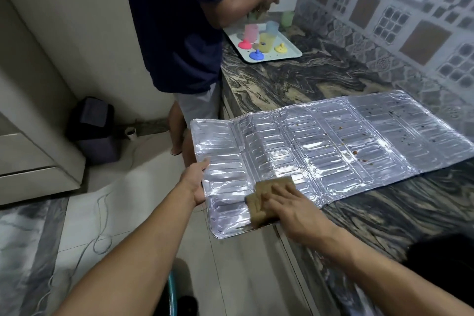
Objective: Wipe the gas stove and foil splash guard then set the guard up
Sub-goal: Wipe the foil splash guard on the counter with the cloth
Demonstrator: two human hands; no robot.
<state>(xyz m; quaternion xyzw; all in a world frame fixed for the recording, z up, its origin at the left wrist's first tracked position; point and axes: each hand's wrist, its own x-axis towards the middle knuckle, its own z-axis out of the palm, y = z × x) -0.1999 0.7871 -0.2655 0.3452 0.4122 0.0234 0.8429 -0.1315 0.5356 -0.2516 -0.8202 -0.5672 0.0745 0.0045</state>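
Observation:
The foil splash guard (320,146) lies unfolded and flat on the marbled counter (307,77), its near end hanging past the counter's edge. Brown specks dot its far right panels. My left hand (196,182) grips the overhanging left edge, thumb on top. My right hand (287,208) presses a brown cloth (266,192) flat onto the near panel with straight fingers. The gas stove is not in view.
Another person in a dark shirt (179,20) stands at the counter's far end over a white tray (289,55) of coloured cups and lids. A dark bin (95,128) sits on the floor by the wall. A cord (100,213) trails over the floor tiles.

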